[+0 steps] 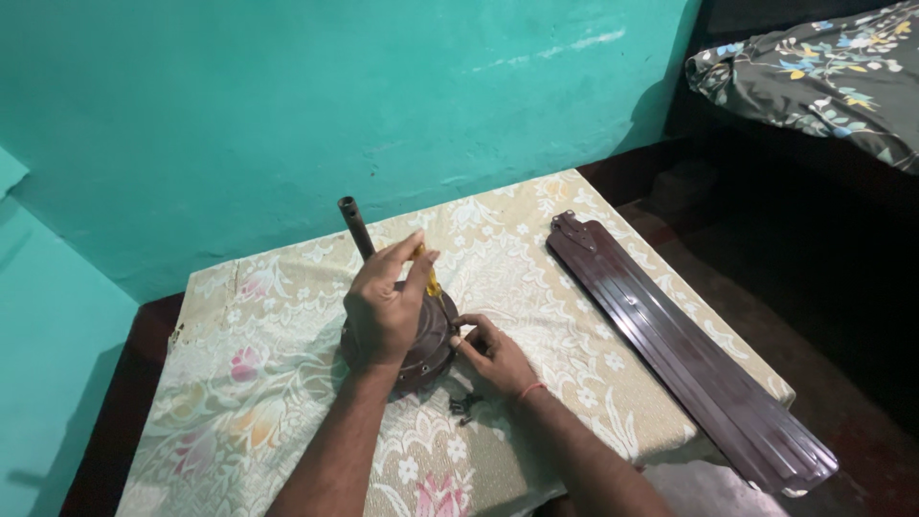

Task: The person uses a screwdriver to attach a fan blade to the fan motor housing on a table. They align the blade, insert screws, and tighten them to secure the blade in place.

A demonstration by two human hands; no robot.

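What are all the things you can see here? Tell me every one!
fan motor: one, dark brown, round, in the middle of the table under the hands
rod: one, dark metal, sticking up tilted from the motor
screwdriver: one, yellow handle, held at the motor's side
small dark parts: a few, lying on the cloth in front of the motor
fan blades: a brown stack, long, on the table's right side, jutting past its front edge
tablecloth: one, cream with flowers, covering the table
wall: teal, behind the table
bedding: dark, flowered, top right
left hand: on the screwdriver's handle above the motor
right hand: touching the motor's right edge
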